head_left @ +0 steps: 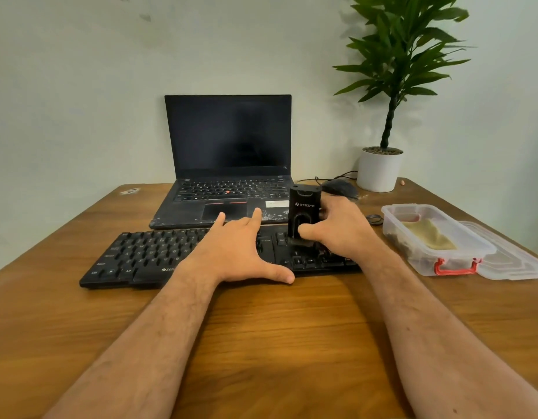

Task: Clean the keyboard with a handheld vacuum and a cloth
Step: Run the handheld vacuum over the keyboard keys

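While the right hand [337, 228] grips the handheld vacuum [304, 213] with fingers and thumb curled around its black body, the left hand [240, 252] lies flat and spread on the middle of the keyboard [146, 255], thumb reaching to the near edge, probably to stop the keyboard from sliding when the vacuum is pushed over it. The vacuum stands upright with its nozzle down on the keys at the right part of the keyboard, near the arrow keys, which is the position that lets suction pull dust from between the keys; I judge that the vacuuming step is in hand and the wiping is not yet begun. The cloth [429, 234], a beige folded piece, lies inside an open plastic container [479, 252] at the right, just beside the keyboard's right end, so it is easy to reach with the right hand once the vacuum is put down. The container's lid [515, 261] lies next to it, further to the right. Beyond the keyboard stands an open laptop [228, 140] with a dark screen, and far right a mouse [340, 187] and a potted plant [382, 164] sit out of the working area on the wooden table [277, 328].
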